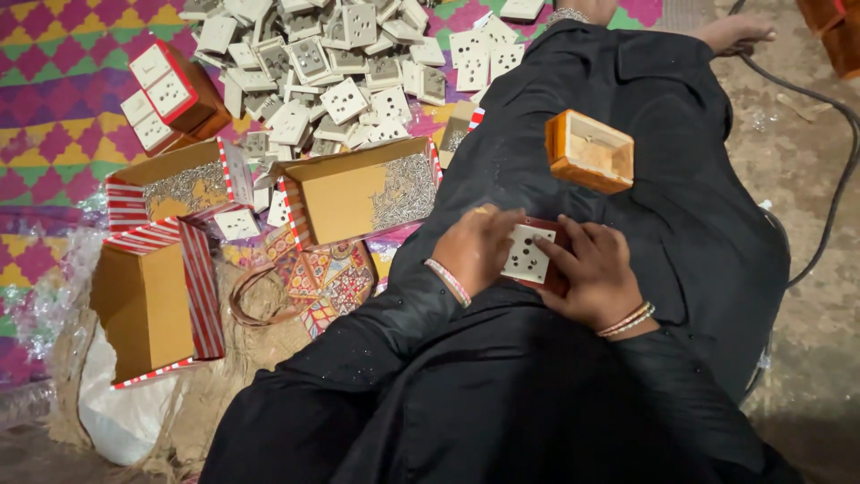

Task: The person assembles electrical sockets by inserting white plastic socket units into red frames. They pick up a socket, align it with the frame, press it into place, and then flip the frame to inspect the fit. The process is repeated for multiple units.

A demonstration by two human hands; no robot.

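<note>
Hands meet over the lap, where the white socket plate [527, 254] sits on a reddish-brown box [560, 269], both resting on black cloth [681, 179] over the person's thigh. The left hand [475, 251] lies against the plate's left edge, fingers curled close together, tips hidden beneath the knuckles, so I cannot tell whether they pinch anything small. The right hand [596, 273] holds the box from its right side, fingers slightly spread, the forefinger and thumb reaching onto the plate's right edge.

A likely trouble: the plate could slip askew on the box, since soft cloth gives no firm support and both hands press from opposite sides. Any small part held under the left fingers might drop into the folds and be lost. An open orange box [589, 151] rests further along the leg, tilted, and a knee movement could tip it off onto the floor.

Beside the lap, near the mat's right edge, stands a cardboard carton of screws [363, 190], with a second carton [175, 186] to its left and an empty carton [157, 300] nearer the mat's near edge. A heap of white plates [340, 72] covers the mat's far edge, stacked finished boxes [170, 94] at its left.
</note>
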